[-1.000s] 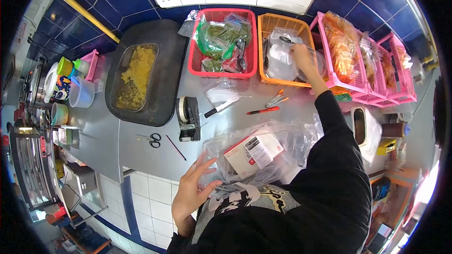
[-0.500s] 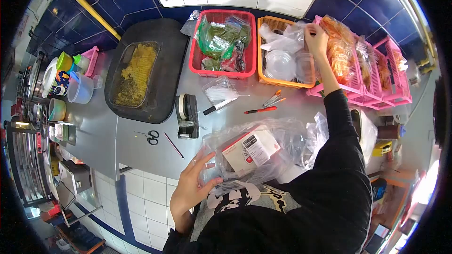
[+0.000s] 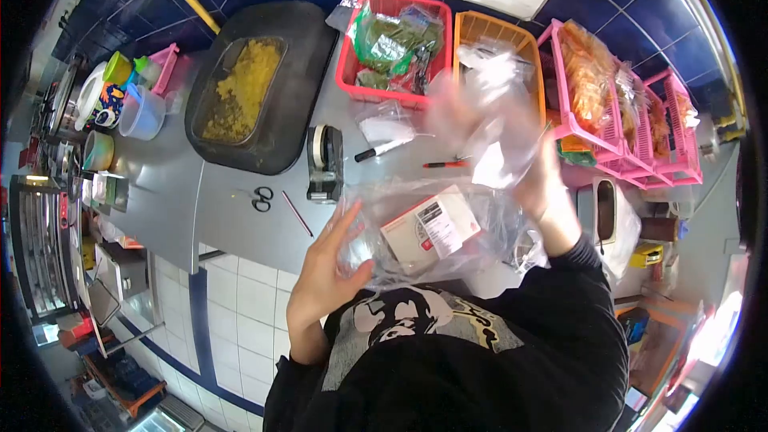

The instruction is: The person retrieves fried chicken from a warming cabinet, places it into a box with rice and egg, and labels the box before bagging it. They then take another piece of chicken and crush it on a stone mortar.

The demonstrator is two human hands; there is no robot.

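My left hand (image 3: 330, 272) rests at the left side of a clear plastic bag (image 3: 504, 220), its thumb and fingers apart. Inside the bag lies a white and red box (image 3: 430, 228) with a printed label on top. My right hand (image 3: 544, 184) is smeared by motion to the right above the bag. It holds pale, translucent plastic (image 3: 500, 148), also blurred, which hangs between the orange basket (image 3: 540, 72) and the bag. The fingertips of this hand cannot be made out.
A red basket (image 3: 344, 72) with green packets stands at the back. Pink racks (image 3: 564, 104) hold orange packets at the right. Around the bag lie a tape dispenser (image 3: 324, 172), scissors (image 3: 262, 199), a black marker (image 3: 376, 152) and a pencil (image 3: 298, 214). A black tray (image 3: 304, 56) is behind left.
My right hand has come back from the orange basket toward the bag, bringing translucent plastic with it. My left hand remains beside the bag. The camera view has shifted and tilted.
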